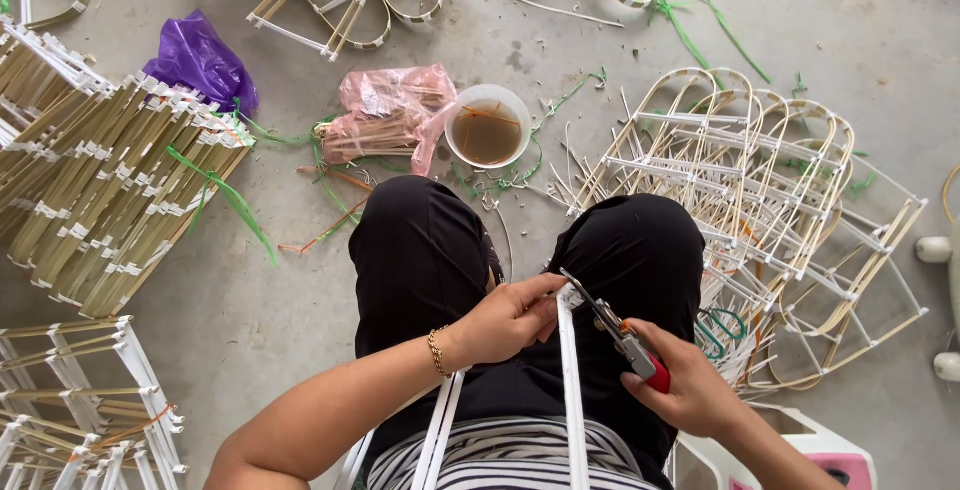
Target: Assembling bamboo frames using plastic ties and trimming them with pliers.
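Note:
My left hand (510, 318) pinches the top of a white-wrapped strip frame (571, 380) that rests upright across my lap. A gold bracelet sits on that wrist. My right hand (680, 385) grips red-handled pliers (615, 335); their metal jaws reach the white binding at the frame's top, right beside my left fingers. Two more white strips (440, 430) of the same frame run down past my left forearm. My knees in black trousers are under both hands.
A white bowl of brownish liquid (487, 127) and a pink plastic bag (388, 115) lie in front of my knees. Finished arched frames (760, 180) pile at the right, bamboo slat bundles (110, 190) at the left, a purple bag (200, 58) behind them. Green strips litter the concrete floor.

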